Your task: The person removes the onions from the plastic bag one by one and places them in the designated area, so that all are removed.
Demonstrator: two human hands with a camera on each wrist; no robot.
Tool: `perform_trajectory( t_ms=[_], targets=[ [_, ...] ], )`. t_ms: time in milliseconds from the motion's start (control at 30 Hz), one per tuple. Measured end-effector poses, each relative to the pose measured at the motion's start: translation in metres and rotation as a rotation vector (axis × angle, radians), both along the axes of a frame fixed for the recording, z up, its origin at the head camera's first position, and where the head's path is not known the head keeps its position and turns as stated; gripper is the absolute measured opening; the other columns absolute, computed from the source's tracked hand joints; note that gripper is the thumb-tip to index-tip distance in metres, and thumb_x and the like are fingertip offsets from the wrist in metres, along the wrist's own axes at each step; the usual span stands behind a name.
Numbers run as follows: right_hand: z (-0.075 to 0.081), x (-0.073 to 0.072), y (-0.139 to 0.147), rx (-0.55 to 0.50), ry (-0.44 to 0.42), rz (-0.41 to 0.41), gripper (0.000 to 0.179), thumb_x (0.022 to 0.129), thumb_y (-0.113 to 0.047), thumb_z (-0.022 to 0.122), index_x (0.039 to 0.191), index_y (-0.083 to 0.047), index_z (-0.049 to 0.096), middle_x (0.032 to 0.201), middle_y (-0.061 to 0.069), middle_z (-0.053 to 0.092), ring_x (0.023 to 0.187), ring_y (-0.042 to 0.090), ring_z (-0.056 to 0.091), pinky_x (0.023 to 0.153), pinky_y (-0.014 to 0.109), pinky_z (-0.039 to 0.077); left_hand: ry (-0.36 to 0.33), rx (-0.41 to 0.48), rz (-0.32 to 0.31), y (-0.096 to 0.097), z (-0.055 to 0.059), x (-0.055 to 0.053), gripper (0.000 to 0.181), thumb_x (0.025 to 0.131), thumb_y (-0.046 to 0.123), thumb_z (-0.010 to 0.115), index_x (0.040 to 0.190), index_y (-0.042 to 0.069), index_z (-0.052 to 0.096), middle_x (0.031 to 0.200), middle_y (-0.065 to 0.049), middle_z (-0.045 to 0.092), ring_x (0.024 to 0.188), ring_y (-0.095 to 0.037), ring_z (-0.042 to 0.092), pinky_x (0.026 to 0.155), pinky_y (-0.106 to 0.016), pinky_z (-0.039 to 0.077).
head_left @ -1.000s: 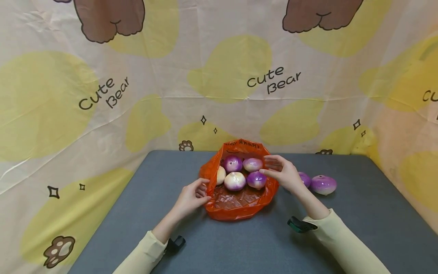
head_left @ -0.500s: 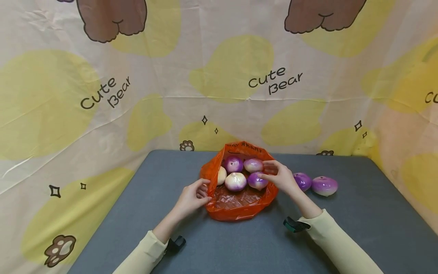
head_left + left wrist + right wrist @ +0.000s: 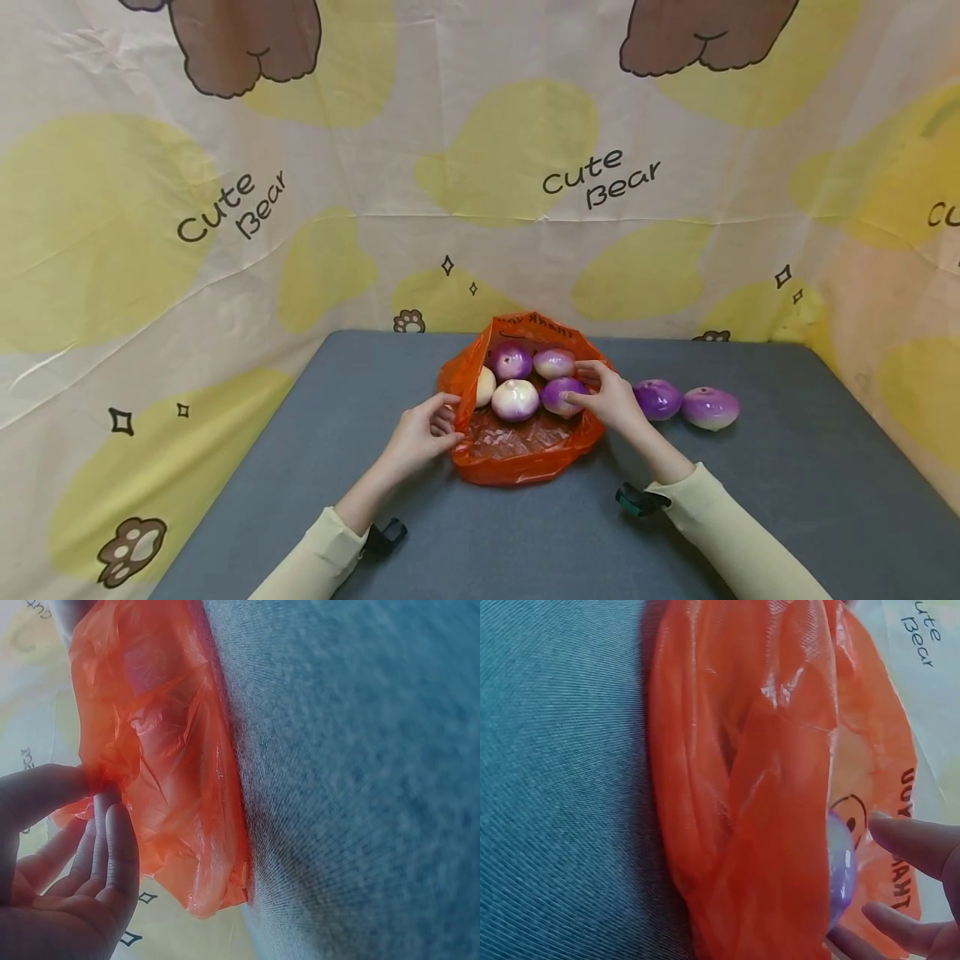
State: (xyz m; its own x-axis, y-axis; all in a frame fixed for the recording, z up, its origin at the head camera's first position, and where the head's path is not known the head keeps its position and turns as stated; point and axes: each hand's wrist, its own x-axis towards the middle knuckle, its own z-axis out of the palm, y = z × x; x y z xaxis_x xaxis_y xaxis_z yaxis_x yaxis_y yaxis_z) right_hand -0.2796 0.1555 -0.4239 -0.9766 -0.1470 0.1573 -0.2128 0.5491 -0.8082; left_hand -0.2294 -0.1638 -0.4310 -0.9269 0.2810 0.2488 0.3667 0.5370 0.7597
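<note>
An orange plastic bag [image 3: 506, 467] lies on the table with its mouth toward me. Inside sit several purple-and-white onions, among them a pale one [image 3: 515, 401] in front and a purple one [image 3: 512, 362] behind. My left hand [image 3: 415, 433] pinches the left edge of the bag's mouth between thumb and fingers, as the left wrist view shows. My right hand [image 3: 613, 402] is at the right side of the mouth, fingers spread and relaxed. Its thumb overlaps the front right onion [image 3: 558, 395] in the head view, and its fingertips are close beside the back right onion [image 3: 555, 362].
Two more purple onions, a darker one [image 3: 657, 400] and a paler one [image 3: 711, 408], lie on the grey table [image 3: 525, 542] right of the bag. A cloth backdrop [image 3: 495, 150] with printed bears hangs behind the table's far edge.
My right hand has moved a little left and down, its thumb farther over the front right onion. The darker onion outside is now more exposed. The left hand keeps its place.
</note>
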Motion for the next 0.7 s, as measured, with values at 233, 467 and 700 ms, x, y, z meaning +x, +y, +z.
perform_trajectory(
  t_ms=[233,467,700],
  targets=[
    [-0.0046,-0.0003,-0.0017,0.035,-0.005,-0.008,0.058,0.082,-0.025,0.074,0.129,-0.001,0.05,0.129,0.024,0.055,0.118,0.038,0.056,0.097,0.049,0.045,0.0,-0.009,0.004,-0.0007,-0.0021,-0.0011,0.045,0.076,0.004,0.075,0.118,0.008,0.059,0.09,-0.006,0.064,0.074,-0.012,0.062,0.066,-0.02,0.052],
    [-0.0066,-0.001,-0.0011,0.08,-0.025,0.009,0.062,0.081,-0.032,0.074,0.128,0.001,0.051,0.126,0.023,0.058,0.114,0.036,0.058,0.095,0.048,0.047,-0.011,-0.004,0.008,-0.0003,-0.0018,-0.0014,0.044,0.077,0.004,0.075,0.118,0.009,0.059,0.09,-0.005,0.063,0.075,-0.012,0.061,0.066,-0.021,0.053],
    [-0.0079,-0.0009,-0.002,0.092,-0.083,0.038,0.062,0.083,-0.033,0.072,0.13,0.001,0.049,0.126,0.025,0.058,0.116,0.037,0.056,0.094,0.047,0.048,-0.022,-0.004,0.017,-0.0008,-0.0031,-0.0023,0.044,0.077,0.004,0.075,0.118,0.01,0.059,0.089,-0.005,0.064,0.075,-0.012,0.061,0.068,-0.022,0.053]
  ],
)
